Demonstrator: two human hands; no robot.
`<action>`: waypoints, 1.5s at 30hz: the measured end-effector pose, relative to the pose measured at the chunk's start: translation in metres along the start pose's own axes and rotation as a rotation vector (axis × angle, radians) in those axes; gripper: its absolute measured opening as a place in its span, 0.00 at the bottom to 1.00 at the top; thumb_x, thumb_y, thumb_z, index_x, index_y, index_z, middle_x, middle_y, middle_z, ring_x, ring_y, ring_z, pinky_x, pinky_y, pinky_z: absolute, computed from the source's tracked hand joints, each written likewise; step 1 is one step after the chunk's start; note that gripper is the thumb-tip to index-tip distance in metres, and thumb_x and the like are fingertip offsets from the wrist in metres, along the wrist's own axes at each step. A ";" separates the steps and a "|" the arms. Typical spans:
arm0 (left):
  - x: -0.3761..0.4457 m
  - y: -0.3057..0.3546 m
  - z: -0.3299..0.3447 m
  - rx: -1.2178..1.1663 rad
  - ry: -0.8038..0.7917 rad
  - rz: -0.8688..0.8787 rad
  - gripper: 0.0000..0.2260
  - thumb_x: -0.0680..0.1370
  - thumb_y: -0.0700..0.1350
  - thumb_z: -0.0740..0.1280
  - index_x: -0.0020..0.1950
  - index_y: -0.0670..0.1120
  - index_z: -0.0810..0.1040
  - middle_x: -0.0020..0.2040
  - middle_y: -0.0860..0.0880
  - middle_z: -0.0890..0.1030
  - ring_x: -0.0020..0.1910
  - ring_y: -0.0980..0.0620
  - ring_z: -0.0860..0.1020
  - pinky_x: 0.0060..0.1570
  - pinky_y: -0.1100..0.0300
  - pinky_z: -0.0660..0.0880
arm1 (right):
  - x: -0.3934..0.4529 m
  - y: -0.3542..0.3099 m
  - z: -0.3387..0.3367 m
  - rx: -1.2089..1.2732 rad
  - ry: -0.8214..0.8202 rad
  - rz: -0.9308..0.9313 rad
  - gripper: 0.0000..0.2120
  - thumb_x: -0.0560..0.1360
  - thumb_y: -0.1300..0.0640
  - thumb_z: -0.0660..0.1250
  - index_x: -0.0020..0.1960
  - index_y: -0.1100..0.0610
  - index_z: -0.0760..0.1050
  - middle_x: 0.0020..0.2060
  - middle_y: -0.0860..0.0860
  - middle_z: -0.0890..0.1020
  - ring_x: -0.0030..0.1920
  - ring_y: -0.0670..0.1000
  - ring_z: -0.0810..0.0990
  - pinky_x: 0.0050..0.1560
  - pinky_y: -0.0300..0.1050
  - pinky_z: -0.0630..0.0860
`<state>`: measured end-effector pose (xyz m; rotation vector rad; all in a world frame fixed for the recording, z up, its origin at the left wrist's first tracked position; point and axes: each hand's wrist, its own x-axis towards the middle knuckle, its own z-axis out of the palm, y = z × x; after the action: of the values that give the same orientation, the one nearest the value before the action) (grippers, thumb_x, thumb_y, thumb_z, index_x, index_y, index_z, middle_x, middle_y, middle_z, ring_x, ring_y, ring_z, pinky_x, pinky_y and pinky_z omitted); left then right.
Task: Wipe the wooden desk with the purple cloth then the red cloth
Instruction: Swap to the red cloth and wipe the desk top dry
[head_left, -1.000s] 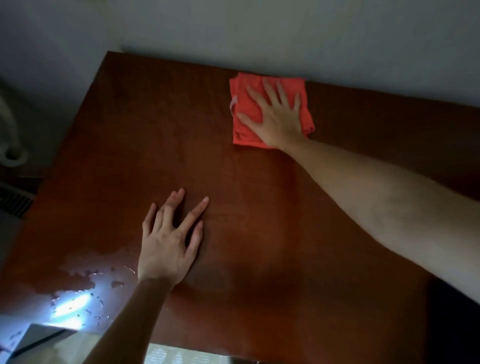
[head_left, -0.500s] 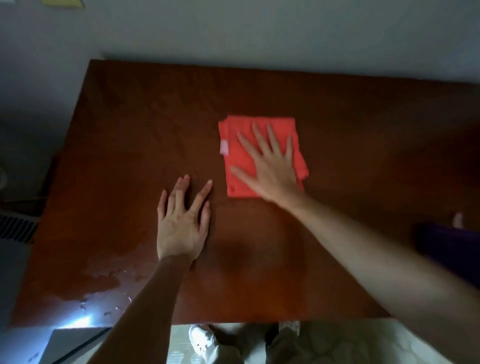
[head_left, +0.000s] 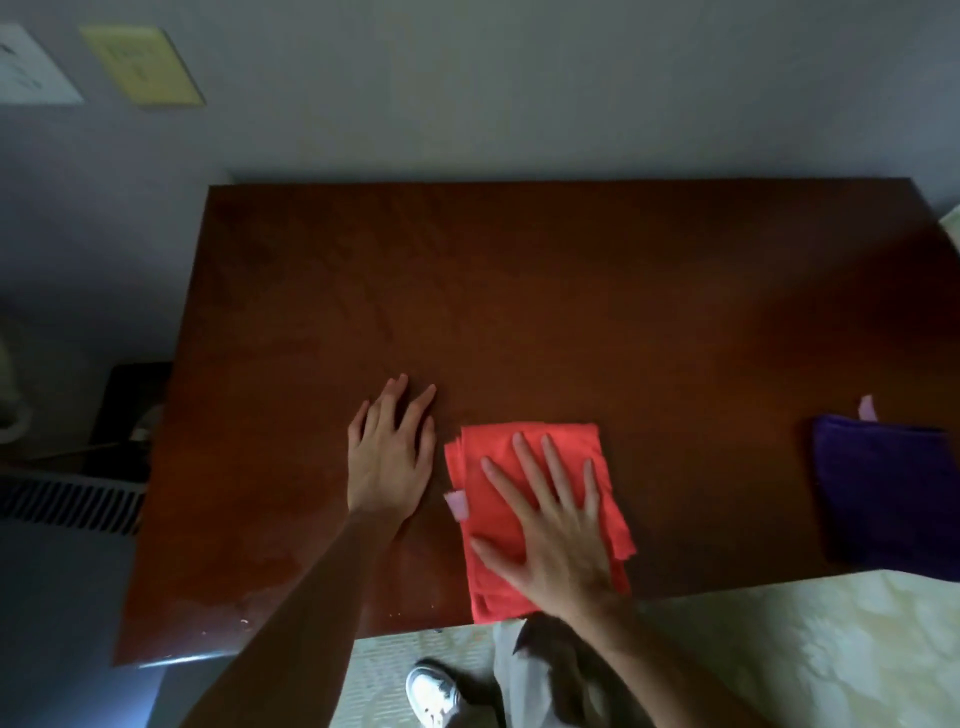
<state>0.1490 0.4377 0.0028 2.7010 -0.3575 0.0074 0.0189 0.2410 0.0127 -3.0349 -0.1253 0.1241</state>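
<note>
The folded red cloth (head_left: 496, 514) lies on the wooden desk (head_left: 519, 291) close to its near edge, a small pink tag at its left side. My right hand (head_left: 556, 535) presses flat on the cloth, fingers spread. My left hand (head_left: 389, 467) rests flat on the bare wood just left of the cloth, holding nothing. The folded purple cloth (head_left: 883, 493) lies at the desk's right end, well apart from both hands, with its right part cut off by the frame.
The desk's far edge meets a grey wall carrying a yellow note (head_left: 143, 65) and a white sheet. A slatted vent (head_left: 67, 504) sits low at the left. My shoe (head_left: 431, 691) and trouser leg stand on pale floor below the near edge.
My right hand has dragged the red cloth from the far edge toward the near edge. My left hand stayed flat on the wood. The purple cloth has come into view.
</note>
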 end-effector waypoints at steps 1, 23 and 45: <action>0.001 -0.005 -0.004 0.018 0.014 -0.006 0.21 0.84 0.52 0.56 0.77 0.54 0.72 0.78 0.45 0.69 0.74 0.43 0.70 0.73 0.46 0.62 | 0.019 0.003 -0.002 0.009 0.005 -0.006 0.41 0.78 0.21 0.48 0.86 0.38 0.50 0.87 0.49 0.48 0.86 0.58 0.47 0.79 0.73 0.49; 0.007 -0.087 -0.027 0.178 0.104 -0.172 0.22 0.85 0.56 0.55 0.81 0.60 0.65 0.80 0.42 0.65 0.79 0.45 0.63 0.80 0.46 0.52 | 0.390 -0.014 -0.026 0.102 0.055 -0.078 0.45 0.72 0.21 0.45 0.84 0.39 0.56 0.86 0.49 0.57 0.85 0.60 0.53 0.79 0.75 0.47; -0.032 -0.184 -0.084 0.108 -0.024 -0.038 0.24 0.84 0.59 0.53 0.80 0.59 0.66 0.79 0.42 0.65 0.80 0.43 0.63 0.77 0.41 0.55 | 0.049 -0.144 0.012 0.047 0.023 -0.025 0.41 0.77 0.21 0.53 0.85 0.37 0.53 0.87 0.48 0.51 0.86 0.57 0.50 0.79 0.74 0.51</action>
<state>0.1685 0.6415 0.0039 2.8161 -0.3211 -0.0167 0.0556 0.3896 0.0120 -2.9861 -0.1558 0.0889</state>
